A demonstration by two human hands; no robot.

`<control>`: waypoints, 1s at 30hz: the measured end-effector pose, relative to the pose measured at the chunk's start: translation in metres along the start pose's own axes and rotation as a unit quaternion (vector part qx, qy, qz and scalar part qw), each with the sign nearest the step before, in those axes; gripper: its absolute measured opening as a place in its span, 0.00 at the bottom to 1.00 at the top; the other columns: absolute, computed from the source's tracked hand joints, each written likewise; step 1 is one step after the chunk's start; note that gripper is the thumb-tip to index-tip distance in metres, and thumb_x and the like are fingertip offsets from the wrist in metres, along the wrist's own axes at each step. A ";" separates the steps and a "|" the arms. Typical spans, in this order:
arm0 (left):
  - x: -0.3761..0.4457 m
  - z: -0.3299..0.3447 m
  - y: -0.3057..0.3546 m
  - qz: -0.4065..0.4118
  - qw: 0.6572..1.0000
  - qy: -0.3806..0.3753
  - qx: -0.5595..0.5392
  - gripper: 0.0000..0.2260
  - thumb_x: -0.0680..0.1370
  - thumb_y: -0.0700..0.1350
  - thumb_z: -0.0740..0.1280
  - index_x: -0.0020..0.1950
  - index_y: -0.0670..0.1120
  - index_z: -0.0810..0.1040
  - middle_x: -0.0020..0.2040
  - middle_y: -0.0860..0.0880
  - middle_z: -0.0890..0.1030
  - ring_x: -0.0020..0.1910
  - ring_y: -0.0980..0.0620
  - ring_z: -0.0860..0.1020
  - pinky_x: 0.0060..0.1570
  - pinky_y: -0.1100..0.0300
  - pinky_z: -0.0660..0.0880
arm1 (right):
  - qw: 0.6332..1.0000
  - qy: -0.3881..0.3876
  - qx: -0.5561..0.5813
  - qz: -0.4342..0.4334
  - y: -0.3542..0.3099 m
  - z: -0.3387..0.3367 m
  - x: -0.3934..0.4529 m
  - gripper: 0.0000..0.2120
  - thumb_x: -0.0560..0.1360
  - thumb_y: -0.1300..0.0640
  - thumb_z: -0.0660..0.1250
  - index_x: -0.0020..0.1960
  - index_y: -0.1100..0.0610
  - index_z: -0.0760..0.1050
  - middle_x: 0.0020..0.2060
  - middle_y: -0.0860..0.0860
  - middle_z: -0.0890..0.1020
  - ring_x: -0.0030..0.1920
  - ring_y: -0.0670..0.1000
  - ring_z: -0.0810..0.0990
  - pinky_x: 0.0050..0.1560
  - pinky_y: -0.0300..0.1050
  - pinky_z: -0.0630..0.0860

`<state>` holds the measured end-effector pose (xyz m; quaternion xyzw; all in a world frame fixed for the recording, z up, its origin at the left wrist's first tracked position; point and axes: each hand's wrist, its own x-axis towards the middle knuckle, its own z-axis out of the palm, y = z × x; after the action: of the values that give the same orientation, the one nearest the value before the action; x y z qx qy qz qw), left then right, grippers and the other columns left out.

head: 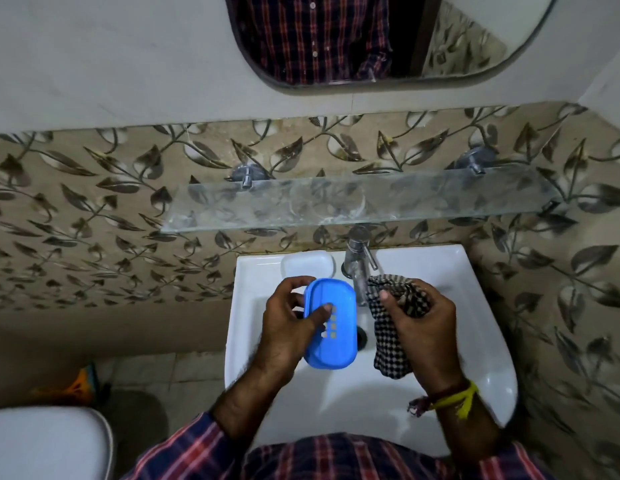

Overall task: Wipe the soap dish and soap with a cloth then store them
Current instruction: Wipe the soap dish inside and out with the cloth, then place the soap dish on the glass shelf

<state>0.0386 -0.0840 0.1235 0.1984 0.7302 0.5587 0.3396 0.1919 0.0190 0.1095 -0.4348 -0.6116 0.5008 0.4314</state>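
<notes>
My left hand (284, 327) grips a blue plastic soap dish (331, 323) over the white basin, thumb resting on its small square drain holes. The dish faces me, tilted, and I see nothing in it. My right hand (429, 330) is closed on a black-and-white checked cloth (391, 341), which hangs down just right of the dish without touching it. No soap bar shows clearly; a pale oval recess (308, 266) sits on the sink ledge behind the dish.
A white sink (440, 271) lies under both hands, with a steel tap (358, 261) at its back between dish and cloth. A glass shelf (353, 202) spans the tiled wall above it. A mirror (370, 39) hangs higher. A toilet lid (49, 441) is at lower left.
</notes>
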 end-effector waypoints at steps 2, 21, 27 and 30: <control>-0.003 -0.006 -0.003 -0.026 0.998 0.030 -0.050 0.17 0.73 0.35 0.76 0.58 0.48 0.78 0.48 0.36 0.82 0.31 0.52 0.81 0.30 0.59 0.79 | 1.000 0.020 0.011 0.016 0.003 -0.005 -0.001 0.08 0.71 0.64 0.77 0.45 0.54 0.83 0.40 0.48 0.87 0.42 0.51 0.86 0.50 0.54 0.83; 0.016 0.003 0.100 0.029 0.938 0.083 -0.335 0.12 0.71 0.32 0.75 0.50 0.41 0.76 0.35 0.46 0.81 0.29 0.54 0.82 0.32 0.65 0.79 | 0.998 0.037 0.042 -0.021 -0.025 -0.010 0.008 0.08 0.72 0.65 0.76 0.44 0.53 0.82 0.38 0.46 0.87 0.41 0.47 0.84 0.49 0.50 0.83; 0.042 0.039 0.087 0.047 0.918 0.195 -0.342 0.20 0.71 0.33 0.77 0.57 0.43 0.72 0.40 0.38 0.79 0.33 0.45 0.82 0.34 0.56 0.82 | 0.997 0.041 0.011 -0.058 -0.040 -0.001 0.016 0.06 0.72 0.63 0.76 0.47 0.56 0.82 0.41 0.45 0.86 0.42 0.45 0.84 0.51 0.48 0.83; 0.044 0.043 0.080 0.063 0.927 0.210 -0.305 0.19 0.71 0.36 0.78 0.56 0.44 0.73 0.36 0.44 0.77 0.35 0.41 0.82 0.32 0.54 0.83 | 0.997 0.048 0.011 -0.063 -0.042 0.000 0.019 0.07 0.71 0.62 0.77 0.46 0.53 0.82 0.41 0.43 0.85 0.41 0.44 0.84 0.50 0.47 0.83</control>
<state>0.0322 -0.0017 0.1817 0.0089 0.5655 0.8034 0.1864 0.1828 0.0322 0.1525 -0.4140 -0.6110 0.4578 0.4957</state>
